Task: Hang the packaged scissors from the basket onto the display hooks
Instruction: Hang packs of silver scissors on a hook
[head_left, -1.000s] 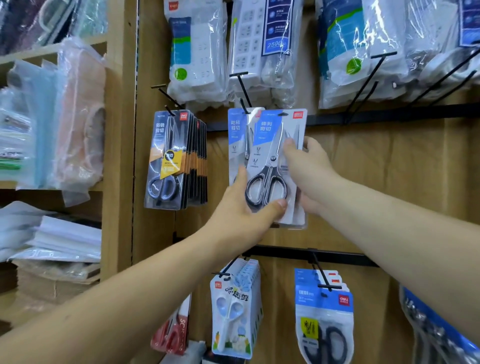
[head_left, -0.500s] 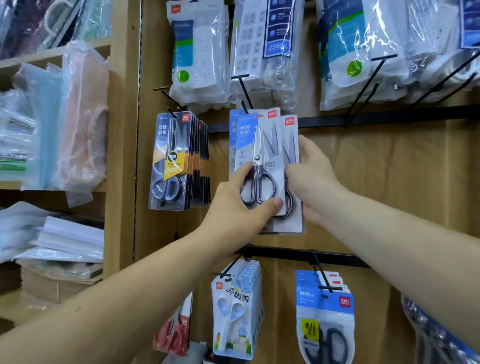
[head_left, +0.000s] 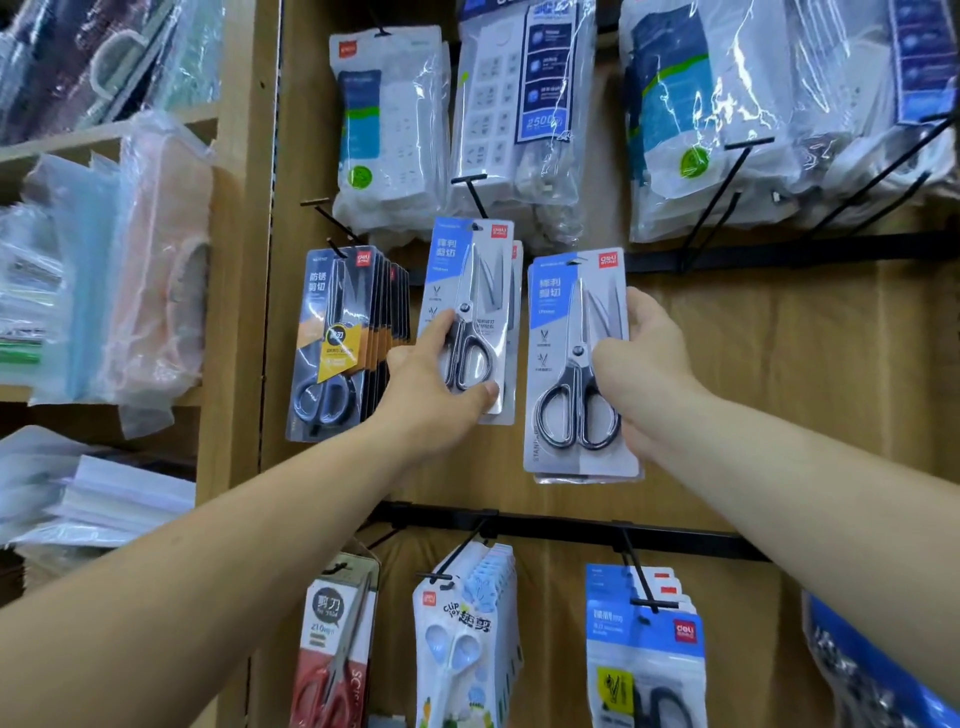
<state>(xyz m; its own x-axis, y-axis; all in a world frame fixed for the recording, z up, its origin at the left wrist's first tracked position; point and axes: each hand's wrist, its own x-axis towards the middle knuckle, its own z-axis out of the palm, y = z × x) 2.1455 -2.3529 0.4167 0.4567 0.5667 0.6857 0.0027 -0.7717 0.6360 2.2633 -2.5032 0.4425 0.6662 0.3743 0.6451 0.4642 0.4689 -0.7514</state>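
Setting: a wooden display wall (head_left: 779, 364) in a shop, seen from head height
Left hand (head_left: 436, 387): thumb and fingers curled round the lower part of a blue-and-white scissors pack (head_left: 470, 291); it holds the pack flat against the wall
Hook: a black display hook (head_left: 478, 200) juts out just above that pack's top hole; whether the pack is threaded on cannot be told; a like pack shows just behind it
Right hand (head_left: 647, 364): thumb across the front and fingers round the right edge of a second scissors pack (head_left: 563, 364); off any hook, just right of the first; a card edge below suggests two stacked
Neighbours: dark scissors packs (head_left: 337, 343) hang in a full row to the left
Basket: not in view
Progress: judged midway; one pack seems hung, one is at the hook, the right hand's not yet hung; what remains in the basket is unknown
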